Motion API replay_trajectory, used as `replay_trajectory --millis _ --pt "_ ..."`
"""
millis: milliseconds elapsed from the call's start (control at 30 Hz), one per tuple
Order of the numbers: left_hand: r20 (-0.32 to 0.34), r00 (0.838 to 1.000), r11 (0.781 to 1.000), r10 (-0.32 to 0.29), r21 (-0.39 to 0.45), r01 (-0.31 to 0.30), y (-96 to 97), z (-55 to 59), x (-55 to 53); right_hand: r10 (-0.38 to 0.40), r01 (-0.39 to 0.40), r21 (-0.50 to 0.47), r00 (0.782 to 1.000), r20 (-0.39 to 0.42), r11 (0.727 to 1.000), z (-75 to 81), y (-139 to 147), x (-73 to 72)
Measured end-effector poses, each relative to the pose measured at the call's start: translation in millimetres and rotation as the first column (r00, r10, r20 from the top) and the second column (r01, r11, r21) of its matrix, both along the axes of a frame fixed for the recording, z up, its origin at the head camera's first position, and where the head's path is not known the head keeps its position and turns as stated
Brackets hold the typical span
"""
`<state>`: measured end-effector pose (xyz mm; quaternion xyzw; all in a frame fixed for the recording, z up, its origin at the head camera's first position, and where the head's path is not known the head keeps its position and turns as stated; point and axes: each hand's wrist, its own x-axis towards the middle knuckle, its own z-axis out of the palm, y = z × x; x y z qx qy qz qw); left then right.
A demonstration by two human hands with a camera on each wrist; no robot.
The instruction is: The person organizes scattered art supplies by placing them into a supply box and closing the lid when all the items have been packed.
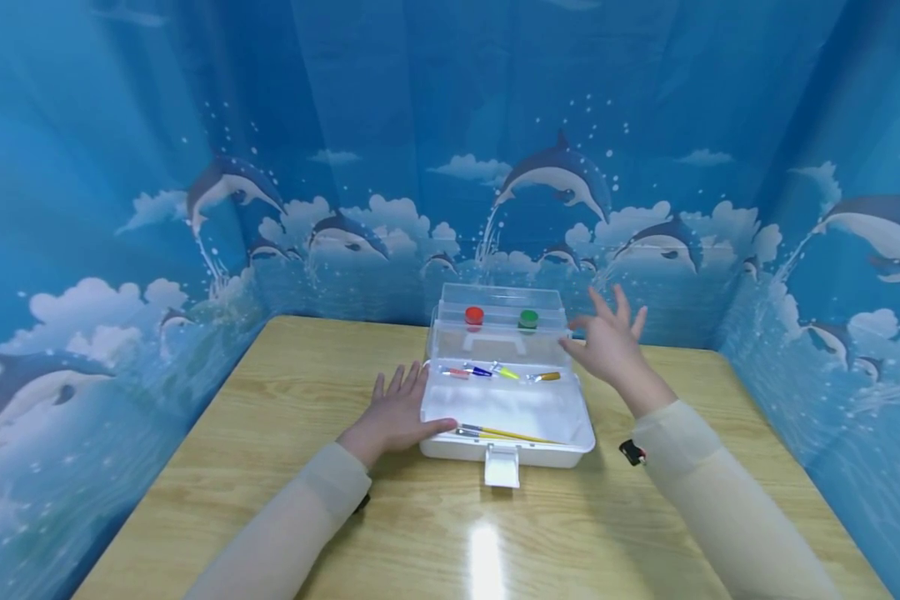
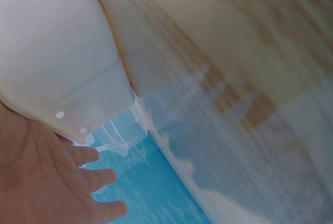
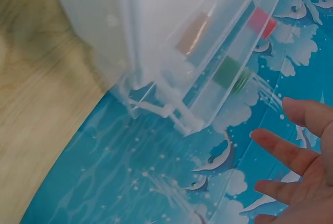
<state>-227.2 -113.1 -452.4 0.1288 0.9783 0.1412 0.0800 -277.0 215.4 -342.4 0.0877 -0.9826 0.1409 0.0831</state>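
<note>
A white plastic box with clear hinged trays stands unfolded on the table. Its upper tray holds a red-lidded jar and a green-lidded jar. Small tubes lie further down: a pink one, a blue one, a yellow one and an ochre one. Yellow-handled paintbrushes lie along the front. My left hand rests with straight fingers against the box's left side, thumb over the rim. Beside the upper trays on the right, my right hand is raised, fingers spread, holding nothing.
The wood-grain table extends on both sides of the box. A blue dolphin-print curtain encloses the back and both sides. From the box's front hangs a white latch. A small black device shows at the right cuff.
</note>
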Motion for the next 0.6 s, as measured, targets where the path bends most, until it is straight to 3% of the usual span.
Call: replay_trajectory --millis 367,600 --pt "0.017 1.0 1.0 0.012 0.005 -0.012 0.4 -5.2 -4.2 -0.006 0.006 -0.014 1.0 0.014 1.0 -14.2 23 -0.5" --pt "0.01 1.0 1.0 0.009 0.018 -0.009 -0.3 -3.5 -2.8 -0.028 0.029 -0.01 0.996 0.08 1.0 -26.4 30 -10.4"
